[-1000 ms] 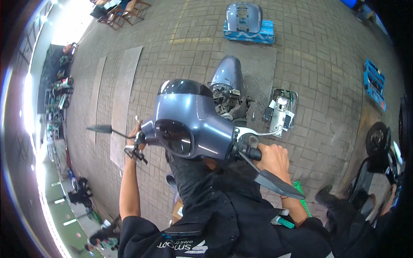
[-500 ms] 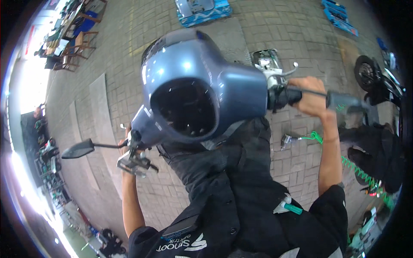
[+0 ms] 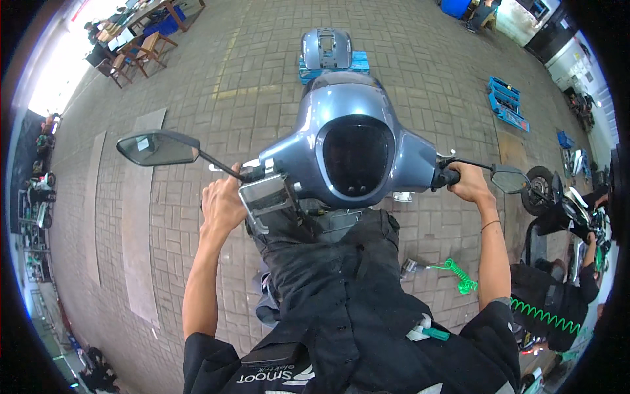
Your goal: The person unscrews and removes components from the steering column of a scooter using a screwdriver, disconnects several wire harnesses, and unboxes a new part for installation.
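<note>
I am astride a scooter with a glossy blue-grey handlebar cover (image 3: 295, 154) and a dark oval display (image 3: 357, 157) in its middle. My left hand (image 3: 223, 202) is closed round the left handlebar grip, which it mostly hides. Beside it sits a silver metal bracket or holder (image 3: 268, 198). My right hand (image 3: 472, 184) wraps the black right grip (image 3: 446, 178). The left mirror (image 3: 159, 148) sticks out past my left hand, the right mirror (image 3: 508, 179) past my right. The handlebar stands nearly straight.
A green coiled hose (image 3: 462, 274) with a metal air tool (image 3: 411, 266) lies on the paving at right. A co-worker (image 3: 558, 299) crouches beside another scooter (image 3: 538, 190). Ahead stand a blue crate (image 3: 360, 64) with a blue-grey panel and a blue toolbox (image 3: 506, 104).
The handlebar has swung from turned left to nearly straight: its right end came back and its left end went forward, both hands moving with it. The view has shifted too.
</note>
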A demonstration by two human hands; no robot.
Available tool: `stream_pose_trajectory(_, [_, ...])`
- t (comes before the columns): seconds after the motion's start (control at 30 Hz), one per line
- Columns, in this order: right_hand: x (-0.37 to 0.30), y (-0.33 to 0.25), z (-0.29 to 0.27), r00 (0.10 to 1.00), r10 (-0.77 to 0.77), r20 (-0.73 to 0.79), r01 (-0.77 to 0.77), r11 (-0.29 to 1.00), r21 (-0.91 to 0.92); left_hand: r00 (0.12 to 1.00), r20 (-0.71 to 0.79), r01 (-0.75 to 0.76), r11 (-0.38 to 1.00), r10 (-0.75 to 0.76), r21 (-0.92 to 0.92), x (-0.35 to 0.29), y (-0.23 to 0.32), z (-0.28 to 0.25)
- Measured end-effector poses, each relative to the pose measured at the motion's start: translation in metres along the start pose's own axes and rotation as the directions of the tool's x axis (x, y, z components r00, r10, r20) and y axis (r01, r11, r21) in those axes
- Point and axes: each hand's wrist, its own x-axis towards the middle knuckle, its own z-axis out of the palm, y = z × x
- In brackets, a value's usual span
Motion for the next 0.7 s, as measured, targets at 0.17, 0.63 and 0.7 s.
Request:
stream_pose_trajectory(0.17, [0.002,0.003,0.001,0.997,-0.057,0.052,0.053,0.996,0.070,0.999,-0.024,-0.024,0.997,0.022,-0.073,0.001,-0.008,-0.003])
stream_pose_trajectory(0.63, [0.008,0.016,-0.031,0.951,-0.310,0.019,0.306,0.945,0.120,0.982,-0.123,-0.164,0.970,0.143,-0.180,-0.027,-0.007,-0.012])
stream_pose_trajectory(0.7, [0.009,0.034,-0.018,0.942,-0.316,-0.110,0.324,0.944,0.060,0.996,-0.031,-0.093,0.972,0.089,-0.215,-0.027,-0.013,-0.010])
